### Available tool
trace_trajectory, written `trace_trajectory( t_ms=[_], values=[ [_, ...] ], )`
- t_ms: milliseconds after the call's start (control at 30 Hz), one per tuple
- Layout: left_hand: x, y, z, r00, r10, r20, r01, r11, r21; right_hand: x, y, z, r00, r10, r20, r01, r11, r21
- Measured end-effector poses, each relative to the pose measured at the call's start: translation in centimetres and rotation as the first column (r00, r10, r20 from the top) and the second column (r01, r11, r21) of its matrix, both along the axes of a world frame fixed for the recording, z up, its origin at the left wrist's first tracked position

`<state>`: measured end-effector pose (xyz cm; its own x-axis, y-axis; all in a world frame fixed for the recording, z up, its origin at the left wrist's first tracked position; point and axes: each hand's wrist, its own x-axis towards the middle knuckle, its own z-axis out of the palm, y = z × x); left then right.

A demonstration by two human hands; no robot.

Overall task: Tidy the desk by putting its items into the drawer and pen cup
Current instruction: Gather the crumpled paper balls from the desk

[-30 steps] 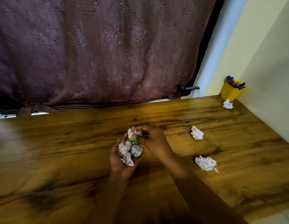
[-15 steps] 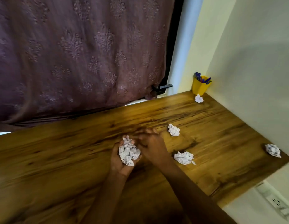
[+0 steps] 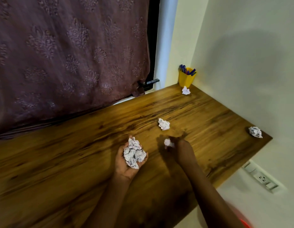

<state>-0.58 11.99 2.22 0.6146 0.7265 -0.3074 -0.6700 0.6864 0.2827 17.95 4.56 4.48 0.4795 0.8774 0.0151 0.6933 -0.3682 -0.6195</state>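
Observation:
My left hand [image 3: 126, 167] lies palm up over the wooden desk [image 3: 77, 162], cupping a bunch of crumpled paper balls [image 3: 134, 153]. To its right, my right hand [image 3: 180, 148] is blurred and closes its fingers round another crumpled paper ball [image 3: 167, 143] on the desk. Three more paper balls lie loose: one just beyond my right hand [image 3: 163, 124], one at the right edge by the wall [image 3: 255, 132], one in front of the pen cup [image 3: 186, 90]. The yellow pen cup [image 3: 187, 79] holds blue pens in the far corner. No drawer is in view.
A purple patterned curtain [image 3: 68, 55] hangs behind the desk. White walls close off the right side and the corner. A wall socket plate [image 3: 262, 177] sits below the desk's right edge. Something red and blurred [image 3: 245, 223] shows at the bottom right.
My right hand left the bunch in my left hand, moved right and closed on the paper ball that lay on the desk. The view swung to the right.

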Motion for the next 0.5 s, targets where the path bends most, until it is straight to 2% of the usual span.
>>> trace_trajectory(
  t_ms=[100,167,233,333,400,500],
  values=[
    [0.5,-0.6,0.3,0.999,-0.046,-0.023,0.046,0.999,-0.003,-3.1,-0.1,4.8,0.966,0.127,-0.224,-0.079,0.974,0.211],
    [1.1,-0.9,0.6,0.999,-0.043,-0.021,0.044,0.999,0.019,-5.4,0.0,6.8,0.933,0.213,-0.289,-0.138,0.956,0.26],
    [1.6,-1.4,1.4,0.998,-0.052,-0.022,0.052,0.999,0.017,-7.2,0.2,6.7,0.948,0.271,-0.168,-0.225,0.942,0.249],
    [2.2,-1.7,2.1,0.999,-0.022,0.044,0.024,0.999,-0.027,-8.3,0.5,5.2,0.973,0.216,0.08,-0.229,0.945,0.232],
    [2.4,-2.0,2.1,0.996,-0.027,0.082,0.024,0.999,0.033,-8.4,0.6,4.5,0.976,0.166,0.145,-0.198,0.947,0.253],
    [3.2,-2.7,1.5,0.998,-0.059,0.023,0.057,0.994,0.097,-8.0,0.9,4.5,0.958,0.201,0.203,-0.233,0.961,0.15]
  ],
)
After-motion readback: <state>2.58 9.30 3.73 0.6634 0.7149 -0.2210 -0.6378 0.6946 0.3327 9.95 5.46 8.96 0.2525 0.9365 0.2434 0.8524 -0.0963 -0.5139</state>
